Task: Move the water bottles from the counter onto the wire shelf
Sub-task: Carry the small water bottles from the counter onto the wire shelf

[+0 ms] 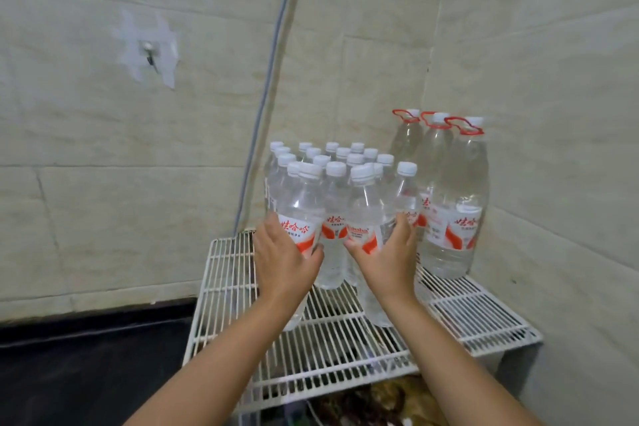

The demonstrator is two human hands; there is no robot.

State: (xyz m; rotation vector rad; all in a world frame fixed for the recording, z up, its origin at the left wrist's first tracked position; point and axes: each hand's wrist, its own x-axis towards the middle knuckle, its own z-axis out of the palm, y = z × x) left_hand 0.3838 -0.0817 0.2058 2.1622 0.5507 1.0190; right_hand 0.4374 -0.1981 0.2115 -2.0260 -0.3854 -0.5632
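- Already the wire shelf in the tiled corner carries most of the load, so the task looks well advanced.
- Three tall bottles with red handles stand at the shelf's back right.
- Beside them a packed cluster of small bottles fills the back.
- Left hand is wrapped around one small bottle, at the cluster's front edge.
- Right hand is wrapped around another bottle, also at the front.
- Whether either base touches the wire, I cannot tell.
- Counter is out of view, so any remainder is unknown.
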